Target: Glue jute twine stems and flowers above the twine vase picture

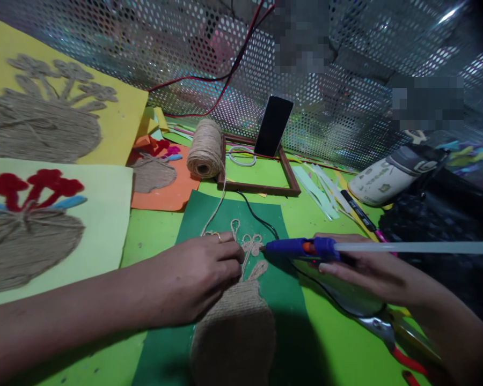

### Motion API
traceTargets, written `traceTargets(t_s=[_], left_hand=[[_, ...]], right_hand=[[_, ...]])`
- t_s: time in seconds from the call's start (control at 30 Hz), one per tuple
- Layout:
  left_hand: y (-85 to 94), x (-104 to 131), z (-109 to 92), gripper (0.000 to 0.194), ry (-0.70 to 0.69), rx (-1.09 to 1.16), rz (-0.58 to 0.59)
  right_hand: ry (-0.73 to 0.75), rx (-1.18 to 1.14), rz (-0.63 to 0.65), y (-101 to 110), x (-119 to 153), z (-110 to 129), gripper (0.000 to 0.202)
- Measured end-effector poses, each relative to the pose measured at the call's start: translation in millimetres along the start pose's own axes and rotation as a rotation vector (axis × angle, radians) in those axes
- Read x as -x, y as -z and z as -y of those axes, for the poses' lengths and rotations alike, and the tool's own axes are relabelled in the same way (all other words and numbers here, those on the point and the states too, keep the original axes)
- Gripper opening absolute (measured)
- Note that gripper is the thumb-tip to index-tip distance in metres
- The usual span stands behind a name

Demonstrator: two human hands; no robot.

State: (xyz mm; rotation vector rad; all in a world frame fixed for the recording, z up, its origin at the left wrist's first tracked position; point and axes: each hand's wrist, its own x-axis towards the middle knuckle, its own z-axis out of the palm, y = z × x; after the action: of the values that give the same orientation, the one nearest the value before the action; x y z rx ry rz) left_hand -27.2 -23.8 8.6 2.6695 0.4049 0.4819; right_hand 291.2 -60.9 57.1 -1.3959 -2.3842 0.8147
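My right hand [358,262] grips a blue hot glue gun [293,249], a long pale glue stick [418,247] jutting from its back. Its nozzle is at a twine flower [253,244] on a dark green sheet [293,300]. My left hand [209,273], fingers curled, lies on the sheet left of the flower. A strand of jute twine [215,214] runs from the spool [206,147] to this hand; the fingertips are partly hidden. Below the flower is a vase shape covered in twine [235,332], partly in shadow.
Finished twine pictures on yellow [121,128], pale green [108,252] and orange card [185,187] lie left. Behind are a brown frame [261,189] and a phone [273,126]. A bottle [380,177], a black marker [358,209] and red-handled pliers [380,327] are on the right.
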Motion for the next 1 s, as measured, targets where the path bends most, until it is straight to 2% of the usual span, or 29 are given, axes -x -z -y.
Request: traceTargets(t_s=[0.27, 0.57, 0.77, 1.0], left_hand=[[1.5, -0.9, -0.7, 0.021, 0.012, 0.011, 0.006], [0.5, -0.8, 0.3, 0.021, 0.017, 0.016, 0.005], [-0.2, -0.4, 0.6, 0.021, 0.023, 0.017, 0.01], [-0.8, -0.6, 0.5, 0.021, 0.011, 0.001, -0.007]], right_hand=[[-0.033, 0.003, 0.05, 4.9, 3.7, 0.2, 0.024], [-0.043, -0.009, 0.08, 0.7, -1.4, -1.0, 0.027], [-0.037, -0.008, 0.063, 9.0, 1.1, -1.0, 0.026], [-0.019, -0.003, 0.018, -0.7, -0.8, -3.2, 0.026]])
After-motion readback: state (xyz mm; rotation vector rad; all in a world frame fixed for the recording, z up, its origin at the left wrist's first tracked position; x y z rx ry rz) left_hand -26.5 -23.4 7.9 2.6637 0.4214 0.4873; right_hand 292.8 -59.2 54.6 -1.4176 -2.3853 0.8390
